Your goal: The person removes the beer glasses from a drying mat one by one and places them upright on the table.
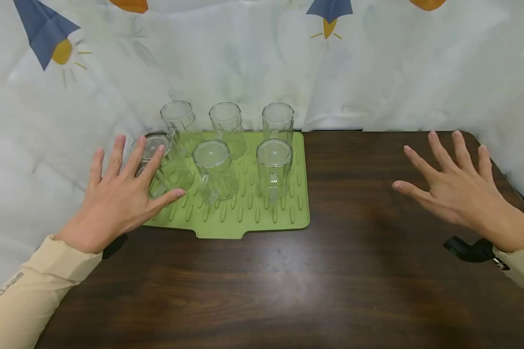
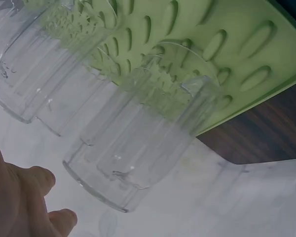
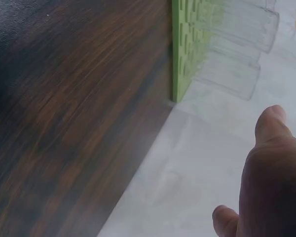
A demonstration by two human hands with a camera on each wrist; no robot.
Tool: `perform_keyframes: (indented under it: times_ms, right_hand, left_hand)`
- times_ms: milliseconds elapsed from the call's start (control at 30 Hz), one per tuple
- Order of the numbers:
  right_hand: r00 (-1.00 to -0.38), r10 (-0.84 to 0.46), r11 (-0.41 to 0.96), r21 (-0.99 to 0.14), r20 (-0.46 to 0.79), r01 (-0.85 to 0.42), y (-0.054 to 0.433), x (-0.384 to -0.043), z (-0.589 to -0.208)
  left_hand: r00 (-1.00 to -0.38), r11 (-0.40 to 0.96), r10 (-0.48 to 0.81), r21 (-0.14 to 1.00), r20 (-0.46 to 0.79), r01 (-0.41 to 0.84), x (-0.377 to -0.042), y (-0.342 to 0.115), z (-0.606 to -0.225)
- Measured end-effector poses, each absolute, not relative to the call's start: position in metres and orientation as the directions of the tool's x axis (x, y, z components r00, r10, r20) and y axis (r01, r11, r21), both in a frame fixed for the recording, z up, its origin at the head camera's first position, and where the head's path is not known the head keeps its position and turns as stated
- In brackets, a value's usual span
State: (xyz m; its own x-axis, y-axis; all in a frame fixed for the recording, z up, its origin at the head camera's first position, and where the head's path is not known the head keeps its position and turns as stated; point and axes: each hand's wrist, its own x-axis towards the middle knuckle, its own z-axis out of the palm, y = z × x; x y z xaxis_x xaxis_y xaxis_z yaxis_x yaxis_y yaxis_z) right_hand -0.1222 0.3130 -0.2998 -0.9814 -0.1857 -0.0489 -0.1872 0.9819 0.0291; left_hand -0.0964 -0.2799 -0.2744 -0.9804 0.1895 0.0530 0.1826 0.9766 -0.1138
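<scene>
Several clear glass mugs stand in two rows on a green drying mat (image 1: 253,220). In the front row are a right mug (image 1: 274,169), a middle mug (image 1: 215,169) and a left mug partly hidden behind my left hand (image 1: 118,201). That hand is spread over the mat's left side and holds nothing. In the left wrist view its fingers are apart from the nearest mug (image 2: 138,133). My right hand (image 1: 460,194) is spread above the right part of the table, well away from the mugs, with nothing in it.
The dark wooden table (image 1: 332,286) reaches in front of the mat and to its right. A white patterned curtain (image 1: 253,58) hangs directly behind the back row, which holds a right mug (image 1: 278,121), a middle mug (image 1: 227,126) and a left mug (image 1: 179,123).
</scene>
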Motion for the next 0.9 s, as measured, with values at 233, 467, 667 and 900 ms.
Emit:
perform_keyframes:
  times_ms: [233, 467, 667, 900]
  right_hand:
    - [-0.978, -0.204, 0.979, 0.008, -0.046, -0.204, 0.297, -0.128, -0.299]
    - [-0.971, -0.238, 0.969, -0.065, -0.018, -0.237, 0.280, -0.134, -0.298]
    - [-0.960, -0.277, 0.954, -0.113, 0.028, -0.279, 0.265, -0.140, -0.302]
    - [-0.935, -0.324, 0.928, -0.143, 0.145, -0.344, 0.241, -0.141, -0.306]
  left_hand:
    - [-0.979, 0.976, 0.193, -0.112, 0.059, 0.186, -0.093, -0.290, -0.277]
    - [-0.981, 0.982, 0.181, -0.073, 0.073, 0.176, -0.089, -0.297, -0.283]
    - [-0.986, 0.986, 0.160, -0.064, 0.052, 0.156, -0.088, -0.301, -0.286]
    - [-0.991, 0.993, 0.118, -0.033, 0.068, 0.116, -0.088, -0.305, -0.292]
